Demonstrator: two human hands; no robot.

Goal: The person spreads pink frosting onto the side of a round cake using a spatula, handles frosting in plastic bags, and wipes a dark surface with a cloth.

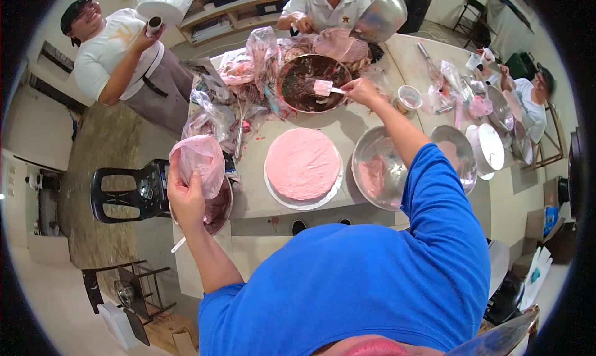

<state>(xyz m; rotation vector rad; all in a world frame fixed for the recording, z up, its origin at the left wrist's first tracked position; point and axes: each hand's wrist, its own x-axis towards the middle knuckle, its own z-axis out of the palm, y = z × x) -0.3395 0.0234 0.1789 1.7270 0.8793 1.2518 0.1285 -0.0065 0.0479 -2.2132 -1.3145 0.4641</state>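
Observation:
In my left hand [188, 197] is a clear plastic bag [200, 162] smeared with pink icing, held up with its mouth spread over my fingers. It is above a bowl [218, 216] with dark pink remains and a white-handled utensil [178, 245] sticking out. My right hand [362, 91] reaches forward and grips the white handle of a spatula [323, 87], whose blade is coated in pink icing. That blade is over a wide bowl [293, 82] streaked with dark residue. Between my arms, a round cake [304, 164] covered in pink icing rests on a white board [277, 199].
Right of the cake stands a steel bowl [395, 197] with pink icing. A whisk [239, 138] lies among crumpled plastic bags [214, 117]. A small tub [408, 98] is beyond my right forearm. A black chair [124, 194] stands at left. Several people are around the table.

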